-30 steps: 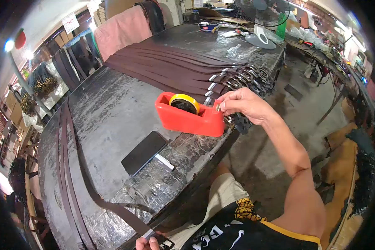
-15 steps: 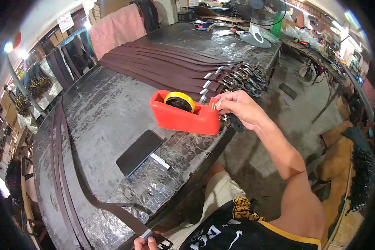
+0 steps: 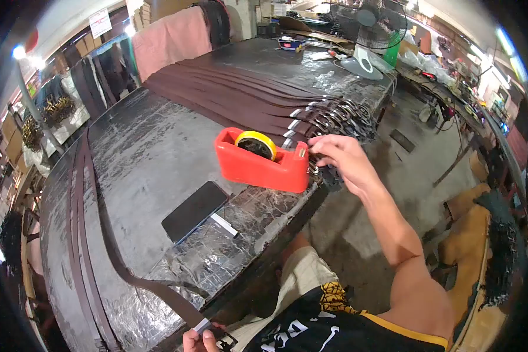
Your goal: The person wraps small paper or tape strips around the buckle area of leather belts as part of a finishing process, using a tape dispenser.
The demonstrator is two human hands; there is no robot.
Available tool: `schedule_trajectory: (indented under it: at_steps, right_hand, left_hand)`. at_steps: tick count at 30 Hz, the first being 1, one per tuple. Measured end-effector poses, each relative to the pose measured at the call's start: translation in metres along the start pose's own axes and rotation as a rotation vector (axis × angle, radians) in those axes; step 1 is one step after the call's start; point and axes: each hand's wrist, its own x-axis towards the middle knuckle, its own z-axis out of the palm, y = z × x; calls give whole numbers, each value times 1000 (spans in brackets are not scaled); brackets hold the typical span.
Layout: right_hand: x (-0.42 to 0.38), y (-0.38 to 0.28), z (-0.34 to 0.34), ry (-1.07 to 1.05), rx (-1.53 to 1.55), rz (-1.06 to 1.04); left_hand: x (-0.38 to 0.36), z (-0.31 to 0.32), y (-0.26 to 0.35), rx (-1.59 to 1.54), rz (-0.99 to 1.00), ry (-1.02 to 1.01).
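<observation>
At the bottom edge, my left hand is closed on the buckle end of a dark brown belt, by a whitish band around the strap. The belt's buckle shows just right of my fingers. My right hand is pinched just right of the cutter end of a red tape dispenser. Whatever its fingertips hold, perhaps a bit of clear tape, is too small to make out. A yellow-rimmed tape roll sits in the dispenser.
Behind the dispenser lie many brown belts with metal buckles bunched at the table edge. A dark phone and a small white-grey strip rest in front. More straps lie left. A fan stands at the back.
My right hand has moved slightly right, away from the dispenser's cutter. My left hand keeps its grip on the belt. The view has shifted a little.
</observation>
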Motion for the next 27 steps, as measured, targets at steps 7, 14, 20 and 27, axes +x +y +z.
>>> schedule_trajectory:
  at_steps: [7, 14, 20, 27]
  right_hand:
    - [-57, -17, 37, -255, -5, -185]
    - [-107, 6, 150, -851, 230, -181]
    - [-133, 8, 196, -1210, 193, -185]
    - [-154, 7, 218, -1327, 184, -93]
  left_hand:
    - [8, 18, 1, -220, 56, 74]
    - [2, -2, 13, -306, -6, -29]
    - [-13, -10, 13, -352, -31, -9]
    - [-20, -16, 19, -252, -24, 14]
